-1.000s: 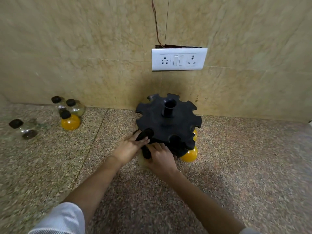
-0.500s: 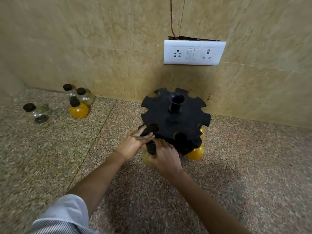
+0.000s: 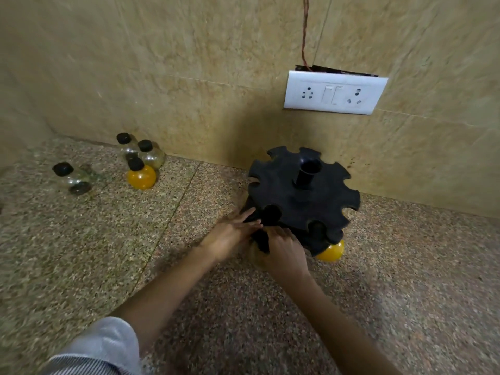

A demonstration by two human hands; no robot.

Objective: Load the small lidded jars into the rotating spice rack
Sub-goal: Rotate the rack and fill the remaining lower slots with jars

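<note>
Head view: right hand [image 3: 286, 257] curls round a jar [image 3: 260, 242] (likely light, slick, breakable: grip its neck) at seven o'clock on the rack [image 3: 286, 190], left hand [image 3: 231, 235] straight-fingered against its edge.

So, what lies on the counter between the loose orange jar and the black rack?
Head view: only bare counter between the loose orange jar and the rack.

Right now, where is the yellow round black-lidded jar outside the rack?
The yellow jar stands left in the head view on the stone counter, in front of a clear glass jar.
</note>
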